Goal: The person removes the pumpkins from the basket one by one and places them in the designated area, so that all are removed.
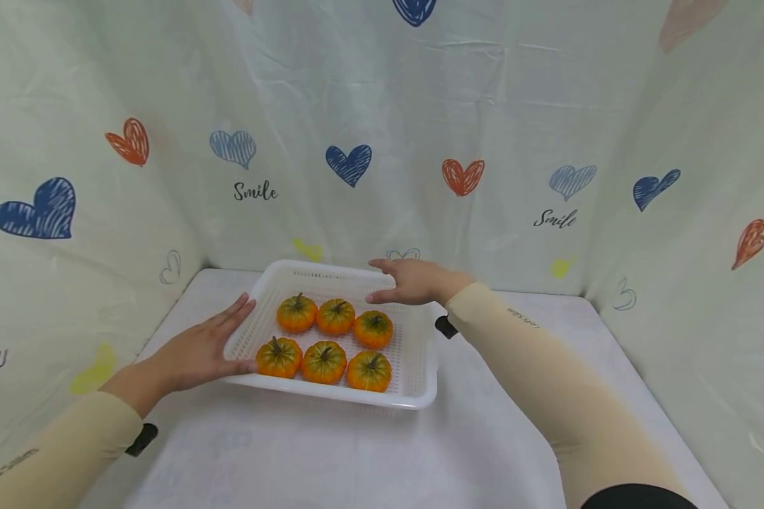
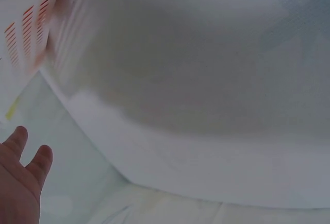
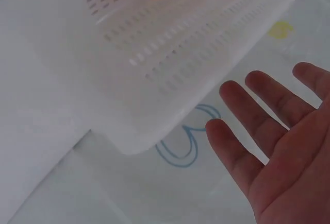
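Note:
A white perforated plastic basket (image 1: 414,392) sits on the white table, holding several small orange pumpkins (image 1: 324,362) in two rows. Along its left side lies my left hand (image 1: 197,353), fingers straight and thumb spread toward the front-left corner; whether it touches the rim I cannot tell. In the left wrist view, two fingertips of that hand show below the basket's slotted wall (image 2: 26,33). Over the far right corner reaches my right hand (image 1: 417,281), fingers extended and apart. The right wrist view shows these straight fingers (image 3: 258,123) beside the basket's rim, with a gap between, holding nothing.
A pale curtain (image 1: 382,92) printed with hearts and "Smile" hangs behind the table and along both sides. The white table (image 1: 331,459) extends in front of the basket and to its right. Each wrist carries a small black device (image 1: 142,439).

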Available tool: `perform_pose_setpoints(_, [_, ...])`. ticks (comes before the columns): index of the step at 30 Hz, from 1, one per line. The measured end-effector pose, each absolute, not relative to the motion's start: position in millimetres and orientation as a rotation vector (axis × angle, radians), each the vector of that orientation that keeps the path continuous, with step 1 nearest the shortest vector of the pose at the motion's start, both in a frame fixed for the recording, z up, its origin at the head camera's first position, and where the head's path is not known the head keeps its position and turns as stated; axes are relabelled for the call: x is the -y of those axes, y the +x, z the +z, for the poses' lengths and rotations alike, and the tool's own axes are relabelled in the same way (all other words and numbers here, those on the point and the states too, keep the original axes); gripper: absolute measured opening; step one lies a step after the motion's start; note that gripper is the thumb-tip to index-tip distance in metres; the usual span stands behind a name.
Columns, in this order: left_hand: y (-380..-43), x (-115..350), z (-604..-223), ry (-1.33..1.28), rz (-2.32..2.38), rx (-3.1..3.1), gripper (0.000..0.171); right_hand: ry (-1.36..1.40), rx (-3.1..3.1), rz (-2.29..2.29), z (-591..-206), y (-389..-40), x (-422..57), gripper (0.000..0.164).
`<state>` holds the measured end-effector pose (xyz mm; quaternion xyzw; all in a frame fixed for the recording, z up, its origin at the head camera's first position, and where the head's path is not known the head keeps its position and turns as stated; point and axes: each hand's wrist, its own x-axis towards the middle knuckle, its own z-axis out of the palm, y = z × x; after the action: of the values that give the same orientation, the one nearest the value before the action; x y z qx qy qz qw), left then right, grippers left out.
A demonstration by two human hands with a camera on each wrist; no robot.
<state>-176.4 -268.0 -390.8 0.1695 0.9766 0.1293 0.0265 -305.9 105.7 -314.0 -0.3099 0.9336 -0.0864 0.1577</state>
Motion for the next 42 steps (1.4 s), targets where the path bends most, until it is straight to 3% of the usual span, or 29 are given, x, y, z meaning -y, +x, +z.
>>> perform_pose_setpoints(42, [-172, 272, -398, 0.57, 0.288, -3.077, 0.103, -0.791, -2.466, -0.481, -390, -311, -41, 0.063])
